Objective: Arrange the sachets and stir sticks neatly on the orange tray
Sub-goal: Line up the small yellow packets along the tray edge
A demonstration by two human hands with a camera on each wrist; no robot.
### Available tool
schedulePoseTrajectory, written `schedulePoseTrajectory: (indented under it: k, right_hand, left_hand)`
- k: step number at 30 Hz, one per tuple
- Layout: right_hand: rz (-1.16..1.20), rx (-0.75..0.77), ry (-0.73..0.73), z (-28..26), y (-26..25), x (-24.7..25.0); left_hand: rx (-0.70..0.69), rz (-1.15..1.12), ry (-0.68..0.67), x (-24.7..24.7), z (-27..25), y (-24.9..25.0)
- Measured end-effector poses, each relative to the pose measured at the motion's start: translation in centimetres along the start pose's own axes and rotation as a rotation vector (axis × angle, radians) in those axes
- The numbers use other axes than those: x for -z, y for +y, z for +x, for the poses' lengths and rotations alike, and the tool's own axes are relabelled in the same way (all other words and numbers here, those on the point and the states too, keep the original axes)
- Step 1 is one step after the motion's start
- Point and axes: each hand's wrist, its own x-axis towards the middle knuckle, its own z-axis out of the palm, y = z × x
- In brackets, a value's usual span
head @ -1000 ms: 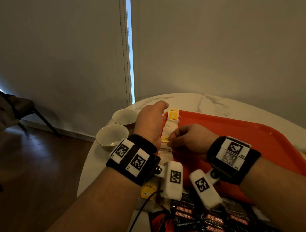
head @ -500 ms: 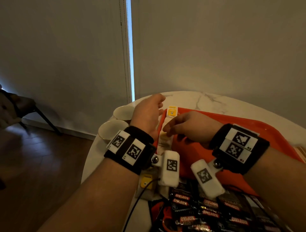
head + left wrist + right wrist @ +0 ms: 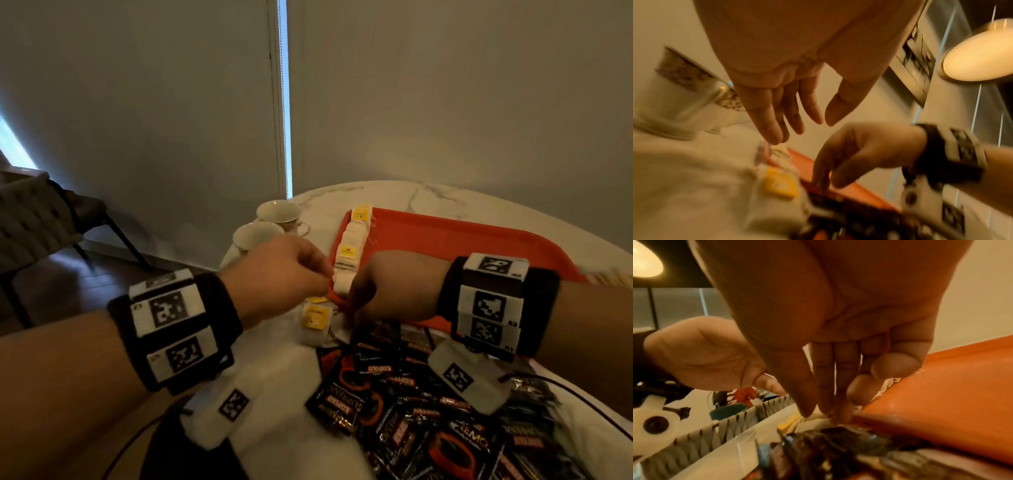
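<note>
Spanning the right half of the round marble table (image 3: 428, 198), the smooth orange tray (image 3: 445, 236) runs its long side from 10 toward 4 o'clock. Black glossy sachets (image 3: 387, 387) printed "KOPIKO" lie heaped at the tray's near edge, at 6 o'clock. Along the tray's left rim, white tea bags (image 3: 349, 253) with yellow tags form a row pointing toward 12 o'clock; loose ones (image 3: 315, 318) sit just off the corner. Two glazed cups (image 3: 270, 222) stand at 10 o'clock. The right hand (image 3: 390, 284) reaches down, fingertips (image 3: 807, 408) pressed together at the tray corner. The left hand (image 3: 277, 270) has fingers (image 3: 770, 123) straight, relaxed, holding nothing.
</note>
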Motion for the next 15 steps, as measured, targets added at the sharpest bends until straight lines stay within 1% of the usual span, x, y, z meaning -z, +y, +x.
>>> schedulePoseTrajectory:
  k: [3,7,8,11,15]
  right_hand:
    - [-0.138,0.015,0.025,0.3,-1.5,-0.6]
    - [-0.288,0.021,0.021,0.9,-3.1,-1.1]
    - [-0.297,0.033,0.007,1.0,-3.4,-1.1]
    - [-0.240,0.089,-0.034,0.9,-4.0,-1.2]
    - [-0.158,0.091,0.003,0.9,-3.7,-1.3]
  left_hand:
    - [0.055,0.240,-0.041,-0.3,-1.0,-1.2]
    - [0.156,0.381,-0.099,-0.9,-0.6,-2.1]
    - [0.158,0.407,-0.101,-1.1,-0.5,-2.1]
    - [0.104,0.486,-0.095,-1.5,-0.4,-2.5]
    - [0.068,0.523,-0.149,-1.2,-0.4,-3.1]
